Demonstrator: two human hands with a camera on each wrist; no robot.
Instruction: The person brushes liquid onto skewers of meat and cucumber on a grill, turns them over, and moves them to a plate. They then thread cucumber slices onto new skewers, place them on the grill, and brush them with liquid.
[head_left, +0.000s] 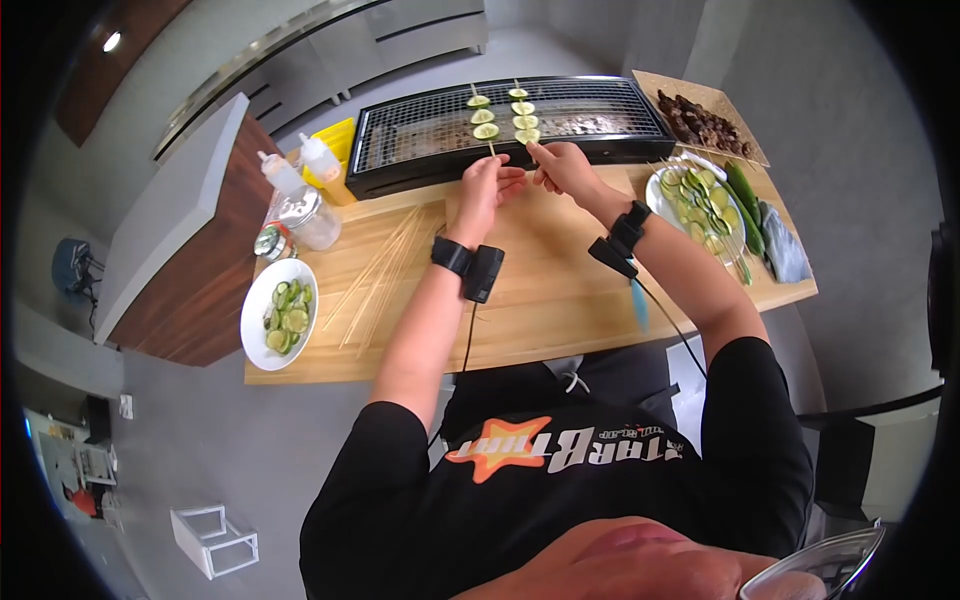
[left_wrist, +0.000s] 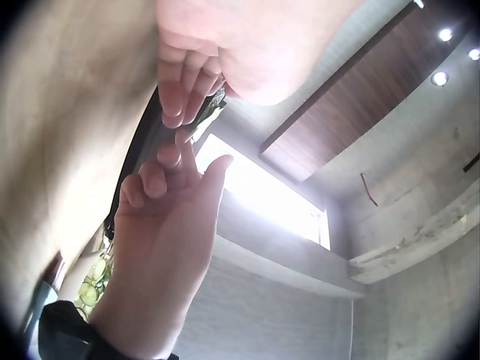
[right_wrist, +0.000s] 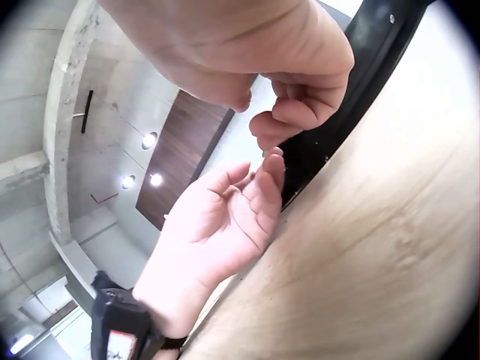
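Note:
Two skewers of cucumber slices lie side by side across the grill [head_left: 590,120], their stick ends toward me. My right hand [head_left: 570,172], fingers curled, pinches the near end of the right skewer [head_left: 525,108] by its lowest slice. Just below the end of the left skewer [head_left: 484,117] is my left hand [head_left: 484,190], its fingers loose and partly spread. In the right wrist view the left hand [right_wrist: 217,217] shows its palm, fingertips close under the curled right hand [right_wrist: 300,97]. The stick itself is hidden in both wrist views.
Bare sticks [head_left: 385,260] lie on the wooden table [head_left: 520,290]. A white bowl [head_left: 252,335] of slices, a glass jar [head_left: 318,228] and squeeze bottles [head_left: 320,158] stand left. Right are a plate [head_left: 655,200] of sliced cucumber, whole cucumbers [head_left: 741,195], a cloth [head_left: 782,245] and browned skewers [head_left: 700,122].

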